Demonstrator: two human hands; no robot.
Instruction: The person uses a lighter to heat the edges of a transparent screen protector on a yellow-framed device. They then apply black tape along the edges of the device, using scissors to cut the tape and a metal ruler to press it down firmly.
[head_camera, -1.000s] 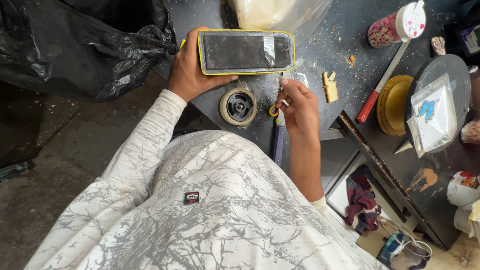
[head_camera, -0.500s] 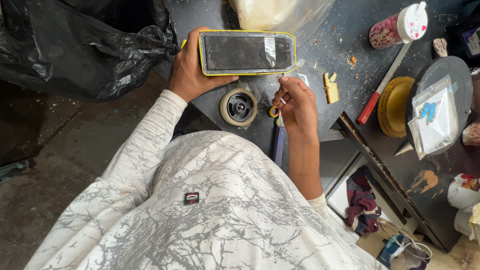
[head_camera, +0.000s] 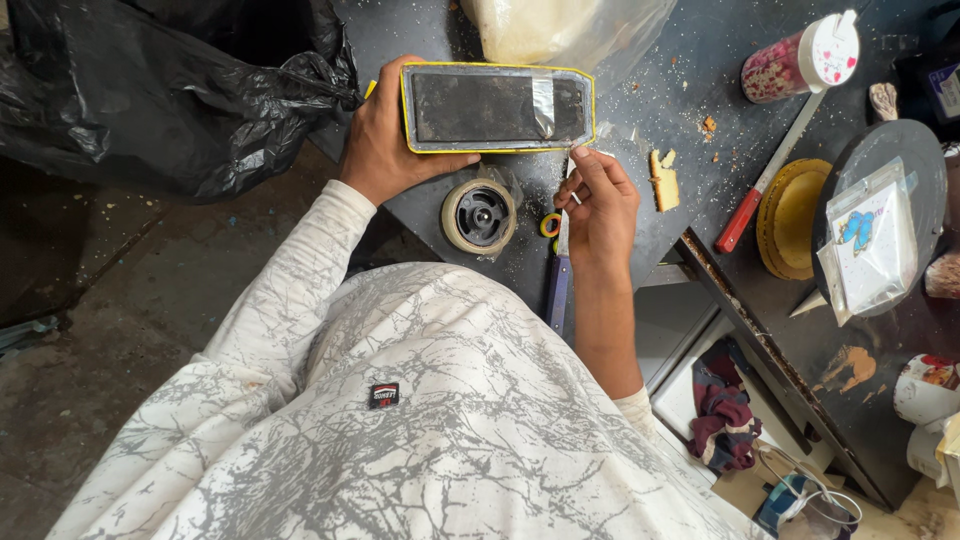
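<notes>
Two hands work at the near edge of a dark table (head_camera: 690, 70) that runs across the upper half of the frame. At the upper left a crumpled black plastic bag (head_camera: 150, 90) crowds the table's corner, with bare floor below it. The left hand (head_camera: 385, 140) is clamped on the left end of the one flat dark rectangular panel (head_camera: 495, 108), thumb under its lower edge; the panel has a yellow rim, a grey surface and a strip of clear tape across its right part, and it lies in the upper middle of the frame. Just below it sits one roll of tape (head_camera: 480, 215), close to the table's edge, with a small yellow ring (head_camera: 550, 225) beside it. The right hand (head_camera: 600, 210) has its fingertips pinched together at the panel's lower right corner; what they pinch is too small to tell. A blue-handled tool (head_camera: 558, 290) lies under that hand, overhanging the edge. Open tabletop, dotted with crumbs, lies right of the hand. Further right are one red-handled tool (head_camera: 745, 215), one yellow disc (head_camera: 790, 215) and one round dark board (head_camera: 900, 160) bearing a clear packet.
</notes>
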